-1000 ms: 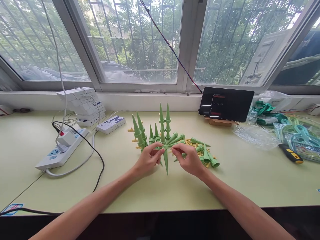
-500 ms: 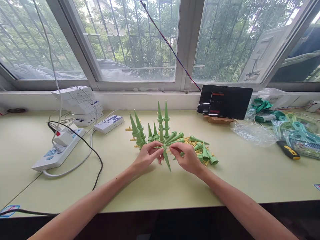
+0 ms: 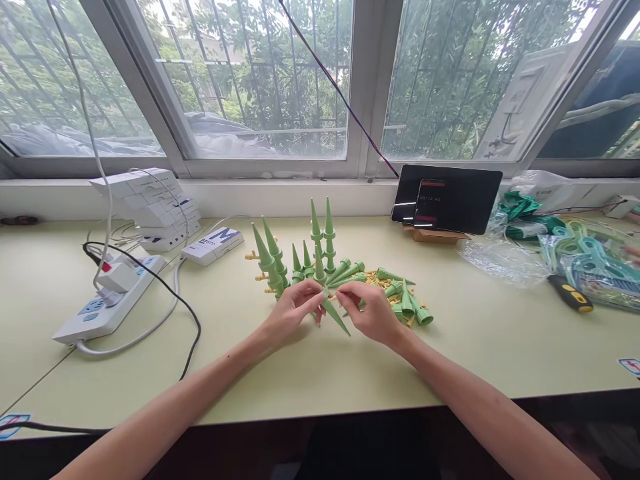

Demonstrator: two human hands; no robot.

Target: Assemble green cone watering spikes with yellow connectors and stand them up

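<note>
My left hand is closed around the wide end of a green plastic watering spike, whose point slants down to the right. Against that wide end, my right hand pinches a small yellow valve piece, mostly covered by the fingertips. Just behind the hands, several green spikes stand upright in stacks, some with yellow valves sticking out sideways. To the right of my right hand lies a heap of loose green spikes mixed with small yellow valves.
At left are a white power strip with cables, a stack of white boxes and a single white box. A tablet leans at the back. Plastic-wrapped items and a black-yellow tool handle lie at right.
The held spike's point has swung slightly to the right and up. My right fingers have moved in closer to its wide end. The view has shifted a little.
</note>
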